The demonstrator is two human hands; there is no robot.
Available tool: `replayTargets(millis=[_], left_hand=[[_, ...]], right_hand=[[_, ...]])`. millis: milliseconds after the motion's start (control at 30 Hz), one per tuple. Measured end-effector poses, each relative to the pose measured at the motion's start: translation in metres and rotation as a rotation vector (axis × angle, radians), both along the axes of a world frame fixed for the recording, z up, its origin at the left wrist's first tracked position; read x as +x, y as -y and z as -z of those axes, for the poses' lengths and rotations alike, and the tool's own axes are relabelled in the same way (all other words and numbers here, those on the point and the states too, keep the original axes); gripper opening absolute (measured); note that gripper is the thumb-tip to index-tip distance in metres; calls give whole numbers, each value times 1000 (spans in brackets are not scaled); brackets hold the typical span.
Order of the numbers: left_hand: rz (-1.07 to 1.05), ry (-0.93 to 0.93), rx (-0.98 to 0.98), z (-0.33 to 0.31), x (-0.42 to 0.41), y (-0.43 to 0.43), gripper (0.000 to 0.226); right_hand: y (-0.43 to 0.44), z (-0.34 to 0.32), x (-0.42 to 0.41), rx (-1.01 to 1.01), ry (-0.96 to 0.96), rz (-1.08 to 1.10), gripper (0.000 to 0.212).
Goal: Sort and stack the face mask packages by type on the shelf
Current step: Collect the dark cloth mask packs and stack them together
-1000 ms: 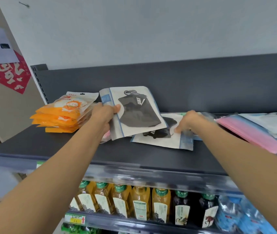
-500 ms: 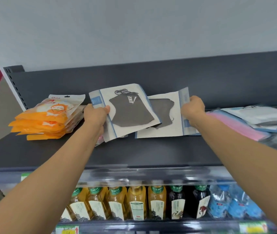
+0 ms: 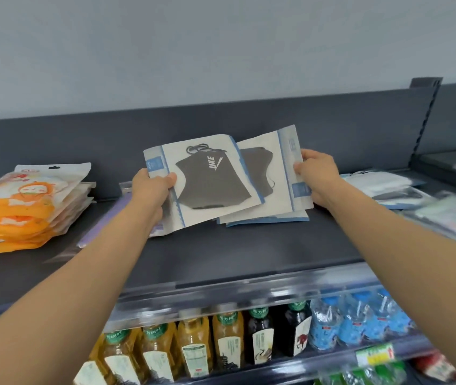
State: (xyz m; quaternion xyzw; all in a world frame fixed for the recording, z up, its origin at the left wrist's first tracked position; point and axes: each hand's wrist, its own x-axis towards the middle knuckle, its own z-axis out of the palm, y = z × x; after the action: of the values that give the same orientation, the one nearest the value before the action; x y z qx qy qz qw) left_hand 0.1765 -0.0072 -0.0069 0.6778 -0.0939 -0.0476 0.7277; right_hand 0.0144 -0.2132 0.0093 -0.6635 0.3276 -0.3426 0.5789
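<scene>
Your left thumb [image 3: 171,179] presses on the printed face of a black mask package [image 3: 210,187], with the other fingers curled out of sight beneath it. So your left hand [image 3: 150,190] pinches its left edge. Your right hand [image 3: 318,176] pinches the right edge of a second black mask package [image 3: 286,173], thumb in front and fingers behind.

Both are held tilted above the shelf [image 3: 221,254], the left one overlapping the front of the right. Half a second ago they only met at their edges. A second ago the right one lay flat under your fingertips.

At least one more blue-edged package [image 3: 265,219] lies flat on the shelf just below the right one. How many there are is unclear.

The shelf is dark grey with a raised back panel, under a pale grey wall [image 3: 221,45]. A stack of orange packages [image 3: 26,209] sits well to the left, nearer the frame edge than before. A purple package [image 3: 104,226] lies by your left forearm, and blurred white and green packages [image 3: 388,187] lie to the right.

That makes two packages in hand and one orange stack, its layers too close to count. On the shelf below stand four amber bottles [image 3: 193,345], two dark bottles [image 3: 260,337] and at least three water bottles [image 3: 354,318].
</scene>
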Motion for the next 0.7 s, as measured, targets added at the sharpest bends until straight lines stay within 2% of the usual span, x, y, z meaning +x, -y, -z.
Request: replayTargets(millis=[200, 467, 700], left_hand=[[127, 36, 88, -9, -3, 13, 25], [246, 113, 154, -21, -26, 42, 20], [233, 180, 268, -27, -45, 53, 21]], right_hand=[[31, -7, -6, -1, 15, -51, 41], [69, -25, -5, -234, 42, -64, 34], [94, -26, -8, -269, 56, -140, 42]])
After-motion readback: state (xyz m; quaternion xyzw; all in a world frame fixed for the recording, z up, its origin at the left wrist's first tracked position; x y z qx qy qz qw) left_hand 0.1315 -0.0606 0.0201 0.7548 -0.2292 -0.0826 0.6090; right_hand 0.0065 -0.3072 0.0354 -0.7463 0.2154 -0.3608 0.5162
